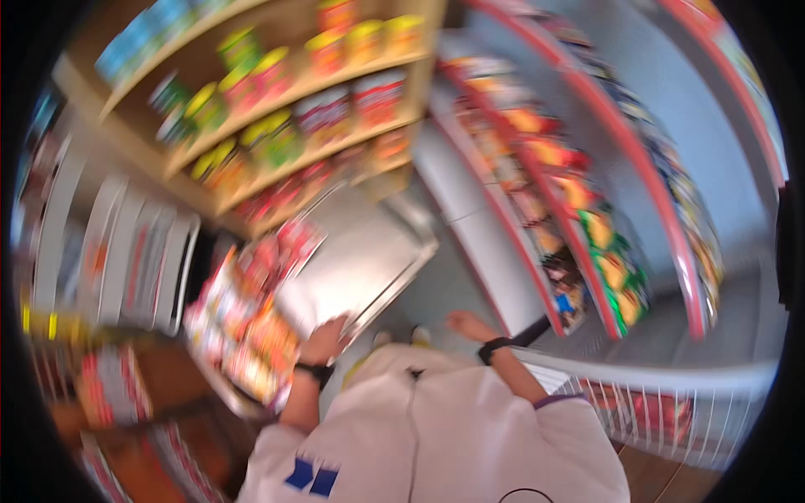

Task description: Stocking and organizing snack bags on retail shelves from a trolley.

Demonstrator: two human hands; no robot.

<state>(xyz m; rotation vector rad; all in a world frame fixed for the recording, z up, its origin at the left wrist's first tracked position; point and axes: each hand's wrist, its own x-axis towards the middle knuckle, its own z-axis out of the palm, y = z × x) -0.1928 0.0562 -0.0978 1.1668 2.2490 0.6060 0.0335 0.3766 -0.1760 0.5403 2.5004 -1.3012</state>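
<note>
My left hand [324, 341], with a black band at the wrist, lies at the near edge of a shiny metal surface [352, 251] with a raised rim; blur hides whether its fingers grip that rim. Colourful packaged goods [251, 314] are heaped along the left side of this surface. My right hand [468, 326], also with a black wristband, hangs over the grey floor between the metal surface and the red-edged shelving. No object shows in it, and its fingers look loosely curled, though blurred.
Wooden shelves [302, 94] with colourful canisters stand ahead. Red-edged shelves [597, 251] of packets rise on the right. A white wire basket [654, 409] sits at lower right. Cardboard boxes [170, 377] lie at lower left, below white racks [138, 264].
</note>
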